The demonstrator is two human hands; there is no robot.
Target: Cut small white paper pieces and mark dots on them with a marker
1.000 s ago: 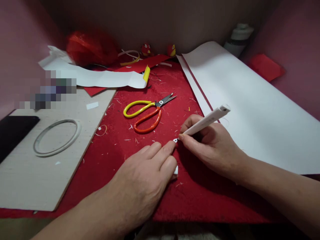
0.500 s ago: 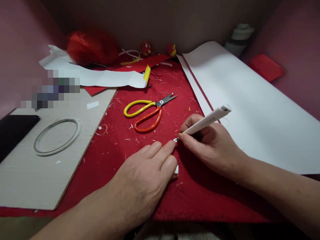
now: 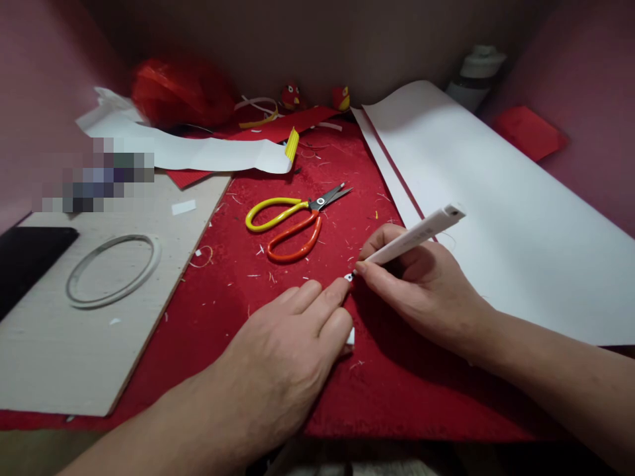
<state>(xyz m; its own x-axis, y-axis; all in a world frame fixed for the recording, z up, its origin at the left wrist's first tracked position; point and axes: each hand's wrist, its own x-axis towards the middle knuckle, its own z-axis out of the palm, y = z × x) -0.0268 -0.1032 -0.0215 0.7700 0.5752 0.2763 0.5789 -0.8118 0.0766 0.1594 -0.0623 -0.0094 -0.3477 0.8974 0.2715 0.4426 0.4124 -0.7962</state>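
My left hand [image 3: 292, 344] lies flat on the red felt [image 3: 387, 383], fingers together, pressing down a small white piece [image 3: 350, 337] that shows only at its fingertips. My right hand [image 3: 421, 291] pinches a white pen [image 3: 414, 235], whose tip touches the small white piece's far end right beside my left index fingertip. Yellow-and-orange scissors [image 3: 292, 221] lie closed on the felt just beyond both hands.
A large white paper sheet [image 3: 496, 198] covers the right side. A pale board [image 3: 99, 311] with a thin ring [image 3: 113, 270] lies at left, a black object [image 3: 24, 264] beside it. White paper strips [image 3: 198, 155], a red bag [image 3: 183, 92] and small red figures [image 3: 290, 97] sit at the back.
The pen's upper end has tilted slightly right and up; both hands stay in place.
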